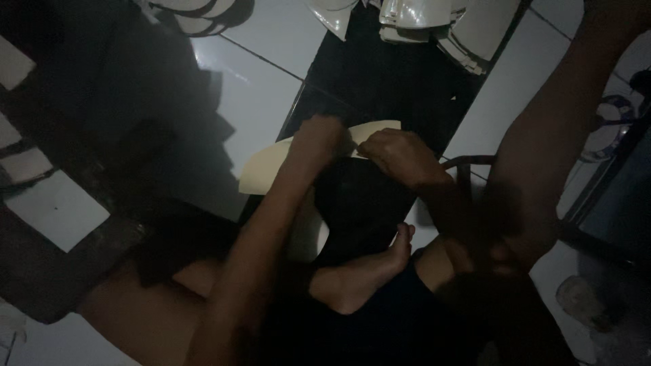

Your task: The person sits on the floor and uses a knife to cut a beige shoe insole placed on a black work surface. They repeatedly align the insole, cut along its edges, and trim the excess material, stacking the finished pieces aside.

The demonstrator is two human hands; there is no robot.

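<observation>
The scene is very dark. My left hand (317, 139) and my right hand (400, 156) meet over a cream-coloured flat sheet piece (268, 166), both gripping its upper edge near the middle. Under the hands lies a black rounded piece (359, 203), resting on the sheet and over my lap. My bare foot (363, 274) lies just below it, with my legs folded on the floor.
A black mat (393, 81) runs across white floor tiles (261, 88). Several pale cut pieces (424, 20) are stacked at the top. Dark sheets (135, 102) lie at left, with white tile patches (57, 210). A round lid-like object (583, 298) sits at lower right.
</observation>
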